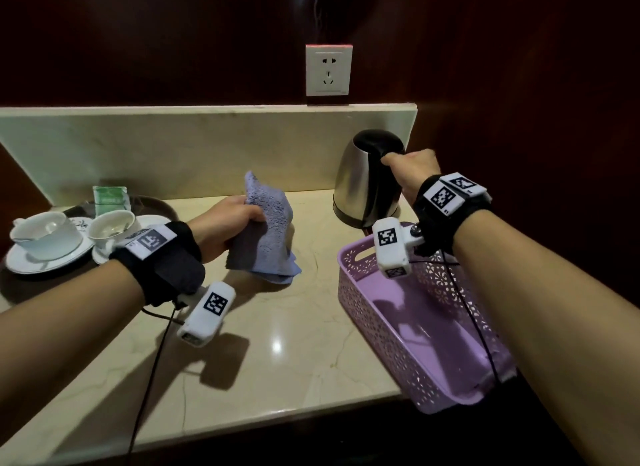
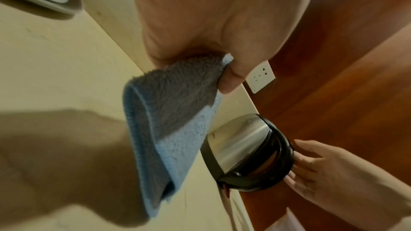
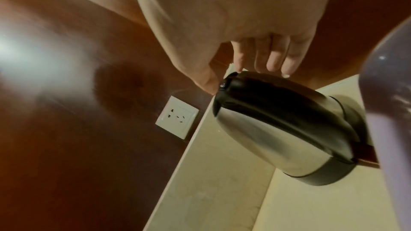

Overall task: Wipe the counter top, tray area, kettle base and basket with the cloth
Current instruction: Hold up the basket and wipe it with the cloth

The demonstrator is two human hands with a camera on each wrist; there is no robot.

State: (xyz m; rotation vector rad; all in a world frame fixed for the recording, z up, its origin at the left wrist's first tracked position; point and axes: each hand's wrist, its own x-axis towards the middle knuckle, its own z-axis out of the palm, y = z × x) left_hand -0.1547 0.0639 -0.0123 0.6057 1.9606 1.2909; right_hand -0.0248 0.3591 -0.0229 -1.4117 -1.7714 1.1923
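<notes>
A blue-grey cloth hangs folded above the marble counter top, gripped at its upper part by my left hand. In the left wrist view the cloth dangles from that hand's thumb and fingers. A steel kettle with a black lid and handle stands at the back right. My right hand reaches over its handle; in the right wrist view the fingers are loosely extended and touch the top of the kettle. A purple perforated basket sits at the front right, overhanging the counter edge.
A dark tray at the left holds two white cups on saucers and a green tea packet. A marble backsplash runs behind, with a wall socket above it. Dark wood panels enclose the right side.
</notes>
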